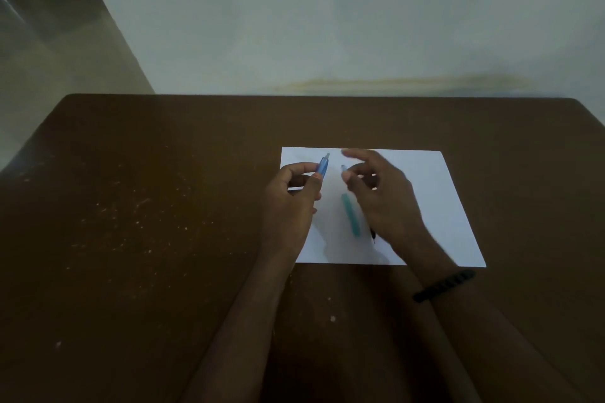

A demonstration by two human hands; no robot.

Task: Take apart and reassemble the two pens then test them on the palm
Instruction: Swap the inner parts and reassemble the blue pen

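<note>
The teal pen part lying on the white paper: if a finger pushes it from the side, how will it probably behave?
The teal pen part looks slim and rounded, so it would probably roll rather than slide. It seems light plastic, so a small touch may move it. The white paper under it is smooth and may shift too.

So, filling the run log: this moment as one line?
left hand: holds blue pen piece | right hand: pinches small piece | teal pen: on paper

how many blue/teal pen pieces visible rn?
3. A blue pen piece gripped in the left hand; a small blue piece pinched by the right hand; a teal pen piece lying on the paper. The right hand may hide more.
</note>
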